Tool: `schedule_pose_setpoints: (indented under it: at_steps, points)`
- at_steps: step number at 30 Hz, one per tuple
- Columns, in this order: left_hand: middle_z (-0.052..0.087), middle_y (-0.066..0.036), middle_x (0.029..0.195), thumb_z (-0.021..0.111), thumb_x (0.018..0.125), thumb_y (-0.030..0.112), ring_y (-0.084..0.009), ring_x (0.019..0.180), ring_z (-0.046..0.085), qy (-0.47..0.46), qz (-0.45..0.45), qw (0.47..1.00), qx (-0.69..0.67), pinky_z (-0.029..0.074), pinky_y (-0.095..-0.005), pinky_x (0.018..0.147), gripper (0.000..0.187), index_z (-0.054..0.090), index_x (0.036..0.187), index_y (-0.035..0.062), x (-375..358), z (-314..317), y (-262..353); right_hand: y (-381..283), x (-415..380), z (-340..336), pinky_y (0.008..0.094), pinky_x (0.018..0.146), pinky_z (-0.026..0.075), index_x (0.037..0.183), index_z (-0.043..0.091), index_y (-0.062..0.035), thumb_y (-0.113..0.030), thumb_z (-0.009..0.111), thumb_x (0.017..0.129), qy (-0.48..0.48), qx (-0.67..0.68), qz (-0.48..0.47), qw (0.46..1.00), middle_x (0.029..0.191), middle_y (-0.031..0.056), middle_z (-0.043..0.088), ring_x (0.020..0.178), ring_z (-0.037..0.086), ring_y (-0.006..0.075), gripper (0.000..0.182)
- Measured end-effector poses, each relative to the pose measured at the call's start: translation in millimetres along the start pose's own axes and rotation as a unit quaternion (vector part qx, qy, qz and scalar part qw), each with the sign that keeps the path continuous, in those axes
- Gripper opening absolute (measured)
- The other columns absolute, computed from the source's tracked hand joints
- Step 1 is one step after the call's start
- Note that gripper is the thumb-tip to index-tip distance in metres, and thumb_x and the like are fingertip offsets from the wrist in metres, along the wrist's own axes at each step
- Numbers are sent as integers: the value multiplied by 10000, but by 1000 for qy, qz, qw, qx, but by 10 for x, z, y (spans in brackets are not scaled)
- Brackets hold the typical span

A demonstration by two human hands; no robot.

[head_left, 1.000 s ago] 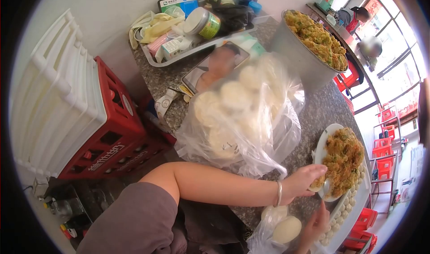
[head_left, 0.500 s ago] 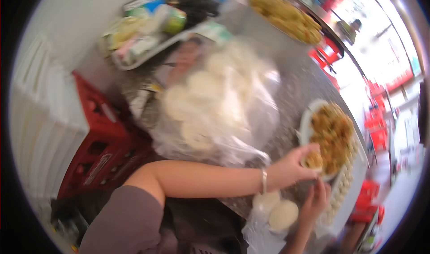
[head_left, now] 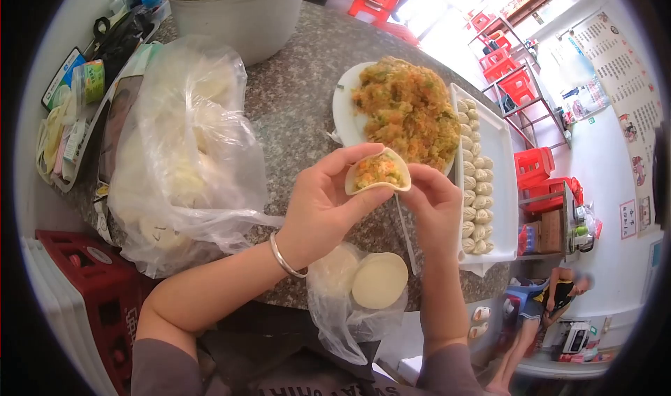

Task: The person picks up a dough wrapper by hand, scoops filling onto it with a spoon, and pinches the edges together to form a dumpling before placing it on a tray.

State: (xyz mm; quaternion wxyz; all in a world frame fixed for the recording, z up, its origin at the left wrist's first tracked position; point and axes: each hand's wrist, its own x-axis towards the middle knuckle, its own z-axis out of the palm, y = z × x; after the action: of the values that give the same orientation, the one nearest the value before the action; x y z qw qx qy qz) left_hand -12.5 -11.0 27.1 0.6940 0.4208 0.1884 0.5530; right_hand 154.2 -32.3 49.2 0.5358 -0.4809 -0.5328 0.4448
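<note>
In my left hand (head_left: 314,204) rests a round dumpling wrapper (head_left: 401,175), curved up around a mound of orange and green filling (head_left: 372,170). My right hand (head_left: 437,204) pinches the wrapper's right edge with thumb and fingers. A thin pale stick (head_left: 406,236) slants down beside the right palm; whether that hand grips it, I cannot tell. Just beyond both hands, a white plate (head_left: 345,109) bears a big heap of filling (head_left: 409,113). Below them, a stack of round wrappers (head_left: 379,281) lies on a small plastic bag (head_left: 337,326) at the table's near edge.
To the right, a white tray (head_left: 500,158) carries rows of pleated dumplings (head_left: 482,204). A large plastic bag of wrappers (head_left: 189,158) covers the speckled table's left side. A metal pot (head_left: 237,22) of filling stands behind. Red crates (head_left: 91,291) sit lower left; a person (head_left: 552,301) is far right.
My view has turned and sharpened. Both hands now meet at the wrapper, which has come away from the filling plate; the right hand has risen to its edge.
</note>
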Motion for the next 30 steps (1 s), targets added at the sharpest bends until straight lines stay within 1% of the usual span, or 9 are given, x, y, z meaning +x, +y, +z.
schedule_pose_setpoints:
  at_steps: [5,7,10,13,15,18,24,28,30]
  points:
    - [609,-98,1134,672,837,59,-146,1003,609,7,7,990,139,517,-267,822,391,555,1208,12,-28,-16,-33,109,-19,-34,229,758,479,1026,637,55,35,620,849,8,5,-54,999,982,78,641,879,604,113,179]
    - [636,-105,1107,703,805,76,-167,953,637,21,97,972,212,528,-267,782,317,637,1114,42,-24,-25,-83,115,-22,-31,228,751,479,1020,641,55,34,614,853,12,-3,-77,997,973,79,642,877,603,114,170]
    - [651,-127,1091,706,791,65,-191,936,651,14,114,964,239,526,-273,795,251,682,1040,48,-19,-49,-118,108,-41,-43,227,743,475,1008,642,54,27,604,864,6,-21,-96,995,971,84,642,874,600,113,151]
    - [658,-142,1080,696,792,47,-203,938,657,11,107,966,235,523,-281,815,229,694,1022,43,-27,-20,-122,47,-55,-51,222,740,470,973,643,53,15,611,864,8,-38,-80,996,936,74,644,855,594,104,119]
    - [658,-143,1081,689,796,38,-202,941,658,2,114,965,235,523,-283,820,226,694,1021,43,-29,-14,-126,19,-59,-48,210,732,463,937,643,48,1,616,866,28,1,-1,1000,900,65,646,841,590,93,90]
    - [655,-147,1083,679,802,25,-196,944,657,-7,118,964,237,525,-283,822,218,693,1019,36,-34,-28,-145,-12,-59,-23,216,729,461,925,644,43,-7,627,860,21,11,15,1000,886,62,650,840,588,92,84]
    - [643,-160,1083,666,814,10,-180,941,649,24,85,981,175,534,-268,806,196,686,1009,4,-32,-43,-170,88,-51,-15,261,756,464,919,654,31,-9,647,826,32,-119,-123,985,882,88,650,834,603,144,101]
    - [640,-158,1079,664,816,4,-174,932,648,15,85,981,173,537,-262,800,188,686,1003,-3,-30,-36,-180,94,-60,-32,259,753,458,904,653,29,-12,645,822,32,-145,-131,980,874,95,647,821,602,154,92]
    - [642,-156,1078,665,816,3,-170,929,648,3,92,980,179,537,-260,801,185,687,1000,-3,-29,-44,-183,52,-65,-40,254,748,453,900,645,29,-11,643,824,27,-124,-96,987,869,89,644,816,596,147,87]
